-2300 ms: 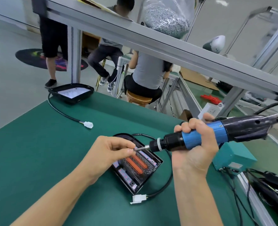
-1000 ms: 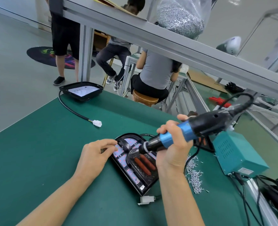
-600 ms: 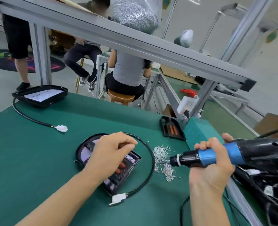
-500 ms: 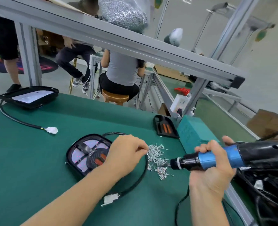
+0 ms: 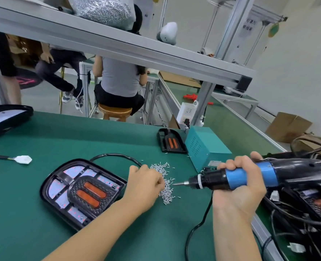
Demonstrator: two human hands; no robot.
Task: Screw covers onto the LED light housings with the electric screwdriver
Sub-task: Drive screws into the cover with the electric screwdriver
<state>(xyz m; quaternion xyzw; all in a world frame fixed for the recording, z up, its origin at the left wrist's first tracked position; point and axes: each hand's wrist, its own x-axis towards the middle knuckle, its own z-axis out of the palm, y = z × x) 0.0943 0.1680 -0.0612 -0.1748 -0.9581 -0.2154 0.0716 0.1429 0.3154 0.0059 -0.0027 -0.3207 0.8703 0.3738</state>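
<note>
A black LED light housing [image 5: 65, 187] lies on the green table, with a black cover carrying two orange strips [image 5: 91, 193] set in its middle. My left hand [image 5: 144, 182] rests at a pile of small silver screws [image 5: 165, 183] just right of the housing, fingers curled into the pile; whether it pinches a screw is hidden. My right hand [image 5: 238, 187] grips the blue-and-black electric screwdriver [image 5: 250, 176], held level with its bit pointing left at the screw pile.
A teal power box [image 5: 205, 146] stands behind the screws, a spare cover [image 5: 172, 141] beside it. Another housing [image 5: 3, 117] sits at the far left with its white plug [image 5: 23, 159]. Tangled cables and parts [image 5: 306, 210] fill the right edge. People sit beyond the table.
My left hand left the housing and moved right to the screw pile. The screwdriver lifted off the housing and now points at the screws. The view swung right.
</note>
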